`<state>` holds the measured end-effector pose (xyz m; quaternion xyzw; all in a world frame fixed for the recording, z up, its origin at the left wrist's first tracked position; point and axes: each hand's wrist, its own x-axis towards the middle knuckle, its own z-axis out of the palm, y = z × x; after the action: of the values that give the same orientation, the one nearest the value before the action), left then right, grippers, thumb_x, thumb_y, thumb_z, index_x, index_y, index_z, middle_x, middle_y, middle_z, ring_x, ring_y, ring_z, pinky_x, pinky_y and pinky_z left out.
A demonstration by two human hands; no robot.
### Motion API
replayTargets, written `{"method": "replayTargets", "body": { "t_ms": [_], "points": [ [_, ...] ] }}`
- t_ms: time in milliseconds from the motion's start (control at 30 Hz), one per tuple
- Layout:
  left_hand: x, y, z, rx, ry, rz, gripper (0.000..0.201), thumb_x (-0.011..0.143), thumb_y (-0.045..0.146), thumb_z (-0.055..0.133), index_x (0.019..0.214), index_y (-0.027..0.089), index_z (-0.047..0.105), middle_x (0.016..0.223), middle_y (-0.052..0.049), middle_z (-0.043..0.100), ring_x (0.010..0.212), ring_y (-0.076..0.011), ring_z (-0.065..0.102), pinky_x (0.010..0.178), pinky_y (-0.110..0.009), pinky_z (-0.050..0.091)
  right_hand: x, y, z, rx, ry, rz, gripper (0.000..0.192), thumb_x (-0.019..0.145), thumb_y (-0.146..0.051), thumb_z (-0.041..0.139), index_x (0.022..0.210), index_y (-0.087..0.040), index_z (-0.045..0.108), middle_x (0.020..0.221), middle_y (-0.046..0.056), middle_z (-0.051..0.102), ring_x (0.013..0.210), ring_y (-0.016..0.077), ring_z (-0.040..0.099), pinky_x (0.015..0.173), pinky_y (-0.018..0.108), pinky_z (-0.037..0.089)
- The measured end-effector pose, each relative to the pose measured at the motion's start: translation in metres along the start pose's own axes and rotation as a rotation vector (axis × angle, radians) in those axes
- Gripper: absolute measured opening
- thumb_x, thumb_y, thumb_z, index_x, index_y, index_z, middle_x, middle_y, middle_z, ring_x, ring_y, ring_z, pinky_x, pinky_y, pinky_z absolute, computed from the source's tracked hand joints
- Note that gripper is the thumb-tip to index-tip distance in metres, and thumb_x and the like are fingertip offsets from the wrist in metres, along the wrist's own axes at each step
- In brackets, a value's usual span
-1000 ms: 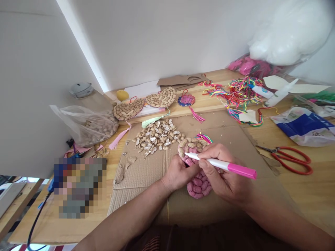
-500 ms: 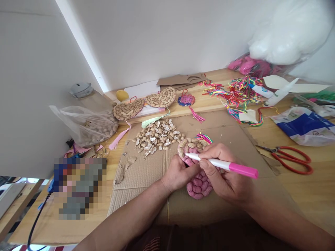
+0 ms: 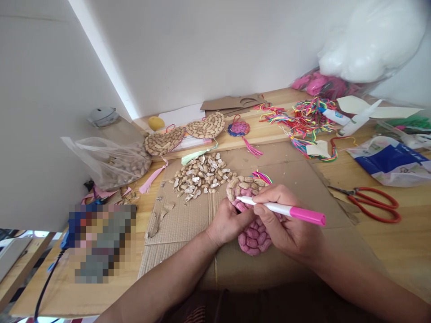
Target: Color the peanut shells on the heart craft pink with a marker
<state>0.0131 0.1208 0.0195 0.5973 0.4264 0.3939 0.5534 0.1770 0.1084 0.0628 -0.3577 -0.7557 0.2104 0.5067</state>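
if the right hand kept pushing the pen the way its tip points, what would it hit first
Probably the left hand: the pink marker in the right hand points left across the peanut-shell piece, its tip just above the left thumb. Depth is unclear; it may already touch the shells.

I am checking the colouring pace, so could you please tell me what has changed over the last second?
Very little. The right hand keeps its grip on the pink marker, whose tip has crept slightly left and down across the peanut-shell piece. The left hand still steadies that piece on the cardboard sheet. The loose shells and red scissors lie as before.
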Motion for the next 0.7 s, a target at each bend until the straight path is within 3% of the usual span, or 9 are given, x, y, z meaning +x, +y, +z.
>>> {"method": "replayTargets", "body": {
  "t_ms": [167, 300, 533, 700],
  "points": [
    [0.0009, -0.0027, -0.0008, -0.113, -0.041, 0.044, 0.021, 0.086, 0.031, 0.071, 0.101, 0.018, 0.065, 0.096, -0.005, 0.069, 0.091, -0.0209, 0.064, 0.089, -0.036, 0.055, -0.0002, 0.0011, -0.0015, -0.012, 0.070, 0.034, 0.008, 0.097, -0.020, 0.060, 0.105, -0.022, 0.062, 0.090, 0.003, 0.066, 0.082, 0.0165, 0.068, 0.072, 0.029, 0.056],
    [0.0011, -0.0037, -0.0017, -0.107, -0.059, 0.021, 0.017, 0.087, 0.032, 0.071, 0.087, 0.017, 0.062, 0.083, -0.003, 0.065, 0.080, -0.0188, 0.062, 0.079, -0.033, 0.055, 0.0010, 0.0008, -0.0005, 0.046, 0.022, 0.023, 0.008, 0.097, -0.021, 0.061, 0.105, -0.021, 0.063, 0.090, 0.004, 0.069, 0.082, 0.0179, 0.070, 0.071, 0.030, 0.057],
    [0.0010, -0.0011, -0.0003, -0.136, -0.069, 0.041, 0.019, 0.087, 0.027, 0.071, 0.102, 0.017, 0.067, 0.099, -0.006, 0.071, 0.094, -0.0219, 0.065, 0.090, -0.037, 0.055, -0.0001, 0.0021, -0.0010, 0.018, 0.036, 0.041, 0.008, 0.098, -0.022, 0.060, 0.106, -0.022, 0.063, 0.091, 0.004, 0.069, 0.081, 0.0178, 0.069, 0.069, 0.030, 0.056],
    [0.0002, -0.0063, -0.0007, -0.086, -0.068, 0.053, 0.018, 0.087, 0.032, 0.071, 0.096, 0.018, 0.065, 0.092, -0.005, 0.068, 0.090, -0.0215, 0.063, 0.087, -0.037, 0.055, -0.0007, 0.0034, -0.0019, 0.040, 0.003, 0.022, 0.008, 0.097, -0.020, 0.060, 0.105, -0.022, 0.061, 0.094, 0.006, 0.069, 0.087, 0.0203, 0.068, 0.073, 0.033, 0.056]
  ]
}}
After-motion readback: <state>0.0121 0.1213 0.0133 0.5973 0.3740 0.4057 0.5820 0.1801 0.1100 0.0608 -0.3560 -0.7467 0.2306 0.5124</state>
